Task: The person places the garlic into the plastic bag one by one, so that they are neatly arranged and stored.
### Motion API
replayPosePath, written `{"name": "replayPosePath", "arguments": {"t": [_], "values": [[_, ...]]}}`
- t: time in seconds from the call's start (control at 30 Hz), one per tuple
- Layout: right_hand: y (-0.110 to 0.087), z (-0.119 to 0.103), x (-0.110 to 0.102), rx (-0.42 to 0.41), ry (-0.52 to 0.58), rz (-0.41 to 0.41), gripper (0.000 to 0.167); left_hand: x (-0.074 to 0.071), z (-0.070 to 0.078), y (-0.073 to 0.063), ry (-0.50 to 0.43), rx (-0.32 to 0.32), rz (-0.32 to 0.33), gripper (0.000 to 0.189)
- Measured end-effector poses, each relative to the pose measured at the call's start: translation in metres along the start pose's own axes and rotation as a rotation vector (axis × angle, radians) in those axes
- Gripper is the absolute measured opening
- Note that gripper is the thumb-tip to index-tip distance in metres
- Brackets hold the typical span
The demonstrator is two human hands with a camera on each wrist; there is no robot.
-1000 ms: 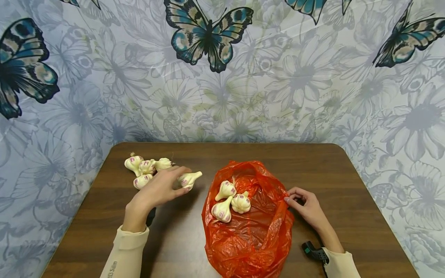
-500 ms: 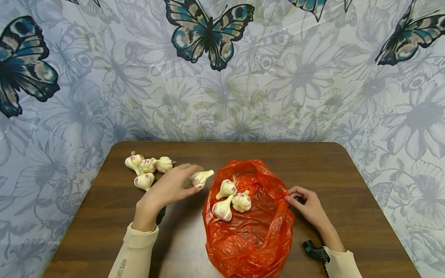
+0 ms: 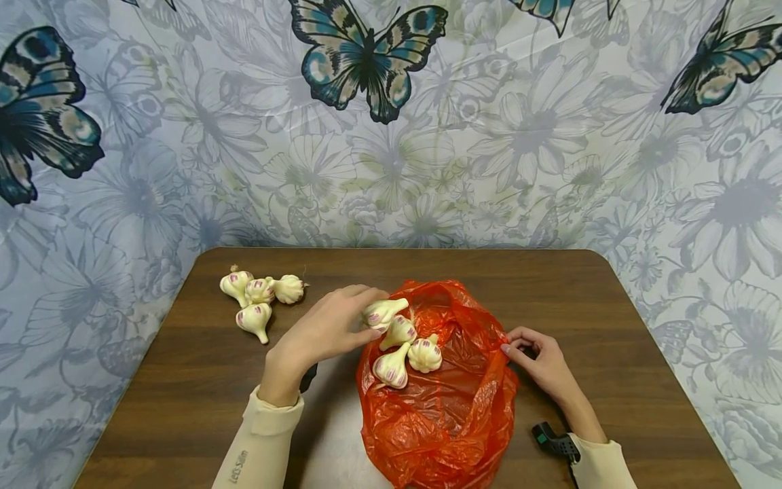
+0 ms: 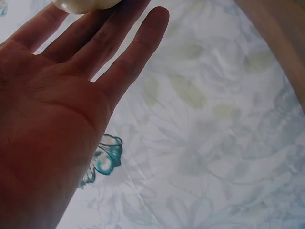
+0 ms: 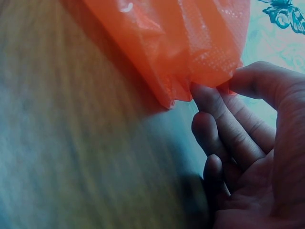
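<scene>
A head of garlic [image 3: 383,312] is pinched between the thumb and fingers of my left hand [image 3: 330,324], over the left rim of a red plastic bag [image 3: 452,435]. In the left wrist view only the bottom of that garlic [image 4: 86,4] shows, at the fingertips. Three more heads of garlic [image 3: 391,367] lie in the bag, grouped on its left side. My right hand [image 3: 542,361] pinches the bag's right edge. The right wrist view shows thumb and forefinger on the red plastic [image 5: 190,52], with the other fingers curled below.
Several garlic heads [image 3: 253,319] lie in a cluster at the back left of the brown wooden table [image 3: 568,292]. Behind the table hangs a cloth backdrop [image 3: 519,170] with butterflies and flowers. A black wrist device [image 3: 554,441] is strapped at the right sleeve.
My left hand has carried the garlic rightward from beside the cluster to above the bag's left rim. The right hand keeps its hold on the bag's edge.
</scene>
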State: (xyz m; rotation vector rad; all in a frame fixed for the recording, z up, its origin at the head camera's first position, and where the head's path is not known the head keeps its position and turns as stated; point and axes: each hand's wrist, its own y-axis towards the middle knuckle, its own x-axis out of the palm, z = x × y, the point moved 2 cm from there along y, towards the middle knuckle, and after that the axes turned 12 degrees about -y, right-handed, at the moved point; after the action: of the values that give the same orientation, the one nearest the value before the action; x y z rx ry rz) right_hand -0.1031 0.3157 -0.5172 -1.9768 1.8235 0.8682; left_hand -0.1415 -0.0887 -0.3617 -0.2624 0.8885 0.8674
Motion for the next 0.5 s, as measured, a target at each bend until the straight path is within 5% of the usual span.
{"name": "replayPosePath", "arguments": {"t": [0.5], "values": [[0.001,0.001,0.000,0.002,0.004,-0.001,0.004,0.019,0.023,0.013,0.020,0.085,-0.060,0.052]]}}
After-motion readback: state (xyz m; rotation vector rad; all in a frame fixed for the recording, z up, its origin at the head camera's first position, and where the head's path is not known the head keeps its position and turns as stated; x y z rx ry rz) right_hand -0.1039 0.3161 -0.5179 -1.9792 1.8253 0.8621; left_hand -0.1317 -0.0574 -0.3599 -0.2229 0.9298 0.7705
